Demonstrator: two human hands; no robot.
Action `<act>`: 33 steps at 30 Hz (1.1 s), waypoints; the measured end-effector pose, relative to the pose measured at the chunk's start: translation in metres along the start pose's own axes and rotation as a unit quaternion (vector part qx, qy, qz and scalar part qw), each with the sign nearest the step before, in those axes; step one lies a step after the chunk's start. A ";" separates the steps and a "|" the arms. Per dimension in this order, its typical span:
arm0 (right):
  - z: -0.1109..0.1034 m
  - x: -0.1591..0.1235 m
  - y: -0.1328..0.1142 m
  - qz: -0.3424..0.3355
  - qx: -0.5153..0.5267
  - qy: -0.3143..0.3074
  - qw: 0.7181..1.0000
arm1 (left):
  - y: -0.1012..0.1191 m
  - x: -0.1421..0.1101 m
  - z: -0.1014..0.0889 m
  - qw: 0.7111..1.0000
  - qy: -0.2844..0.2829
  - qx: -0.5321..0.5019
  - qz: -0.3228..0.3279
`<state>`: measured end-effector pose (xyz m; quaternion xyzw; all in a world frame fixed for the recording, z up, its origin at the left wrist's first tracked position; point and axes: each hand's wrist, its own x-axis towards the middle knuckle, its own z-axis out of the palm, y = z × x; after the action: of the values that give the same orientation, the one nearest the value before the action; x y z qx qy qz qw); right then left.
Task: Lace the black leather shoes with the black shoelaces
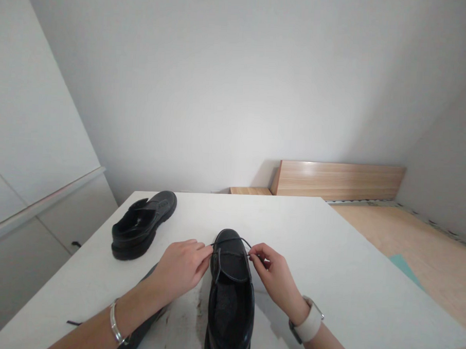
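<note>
A person's two bare hands work at a black shoe (pixel 231 298) on a white table (pixel 293 218), seen from the wearer's own viewpoint. Take that shoe as the centre of a clock face, twelve o'clock being straight ahead: its toe points to twelve, its open heel end towards the wearer.

The left hand (pixel 188 262), at ten o'clock, is closed, fingers curled and thumb pinching a thin black lace (pixel 241 238) beside the shoe. The right hand (pixel 271 274), at two o'clock, pinches the lace between thumb and fingertips, its other fingers loosely bent. Between them the lace arches across the shoe's front.

A second black shoe (pixel 144 225) sits at ten o'clock, farther off, well apart. At eight o'clock a dark object (pixel 143 335) lies partly hidden beneath the left forearm, which wears a silver bangle (pixel 114 321). A pale-strapped watch (pixel 310 321) circles the right wrist.
</note>
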<state>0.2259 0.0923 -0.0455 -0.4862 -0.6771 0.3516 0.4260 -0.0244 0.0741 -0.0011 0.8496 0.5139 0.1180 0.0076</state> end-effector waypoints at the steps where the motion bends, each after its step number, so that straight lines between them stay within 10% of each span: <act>1: 0.000 0.000 0.000 0.004 0.008 -0.004 1.000 | 0.000 0.001 -0.001 1.000 -0.003 0.001 0.004; 14: 0.004 -0.002 -0.016 -0.092 -0.075 0.015 0.993 | 0.005 0.006 -0.003 1.000 -0.008 0.005 0.007; 33: 0.011 -0.005 -0.001 -0.057 -0.024 0.022 0.998 | -0.008 0.005 0.004 0.981 0.006 -0.190 -0.032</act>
<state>0.2159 0.0863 -0.0500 -0.4647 -0.7025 0.2994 0.4482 -0.0287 0.0829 -0.0049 0.8154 0.5088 0.2182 0.1693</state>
